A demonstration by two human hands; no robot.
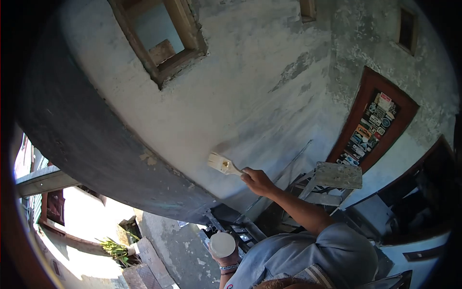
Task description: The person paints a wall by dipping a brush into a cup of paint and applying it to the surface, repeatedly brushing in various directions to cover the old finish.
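My right hand (257,181) is closed around the handle of a wide paintbrush (223,164). Its pale bristles are up against the whitish wall (202,103), beside a darker smudge. Lower down, my left hand (224,259) grips a round white container (223,244) seen from above, its top showing as a pale disc. A bracelet circles that wrist. Most of the left fingers are hidden behind the container.
A paint-spattered step ladder (338,175) stands to the right, near a red-framed panel covered in stickers (368,127). Up left is a wooden window frame (185,53). A dark grey wall band (110,144) curves along the left, with a green plant (115,249) below.
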